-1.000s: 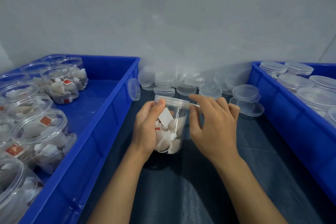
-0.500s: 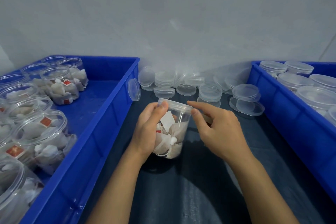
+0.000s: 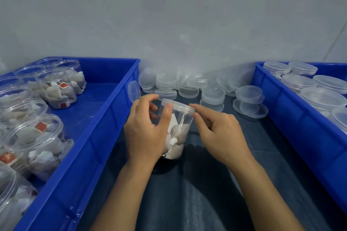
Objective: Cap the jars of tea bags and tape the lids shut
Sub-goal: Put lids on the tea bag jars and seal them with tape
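A clear plastic jar (image 3: 178,133) of tea bags is tilted to the right over the dark cloth between two blue bins. A clear lid (image 3: 178,106) sits on it. My left hand (image 3: 144,133) grips the jar's left side, thumb up against the lid's rim. My right hand (image 3: 219,133) is at the lid's right edge, index fingertip on the rim and thumb just under it, pinching there. A thin clear strip, likely tape, runs down the jar wall below the lid.
The left blue bin (image 3: 105,110) holds several uncapped jars of tea bags (image 3: 54,88). The right blue bin (image 3: 293,118) holds several capped jars (image 3: 323,97). Loose clear lids (image 3: 212,92) are heaped along the wall behind the jar. A dark cloth (image 3: 187,193) covers the surface.
The jar has tipped further to the right in my left hand. My right hand has dropped from above the lid to its right rim, and the strip that stretched out from the lid now lies against the jar.
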